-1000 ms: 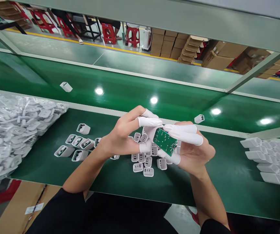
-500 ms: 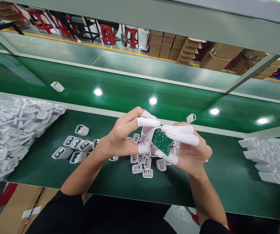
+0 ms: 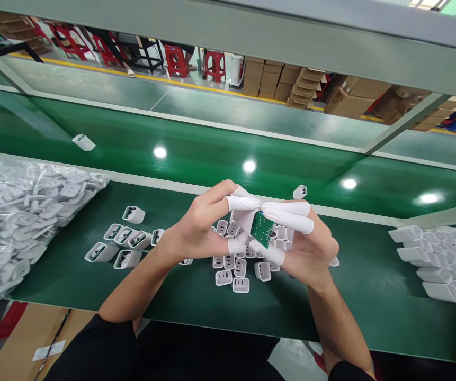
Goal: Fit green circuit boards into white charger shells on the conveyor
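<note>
My left hand, with white cots on its fingertips, is closed around a white plastic charger housing. A green circuit board sticks out of the housing's right-hand end, partly inside it. My right hand, its fingertips covered in white too, pinches the board between the fingers above and the thumb below. Under both hands lies a cluster of white slotted charger shells, partly hidden. Left of my left forearm are several housings with boards inside.
A clear bag of white plastic parts fills the left of the green bench. Stacked white housings stand at the right. Beyond the bench edge, a green belt carries two housings. A blurred bit of another person's arm shows at bottom right.
The circuit board has moved left, deeper into the housing, so less of it shows. My right hand has come closer to my left. The housings on the belt have shifted left.
</note>
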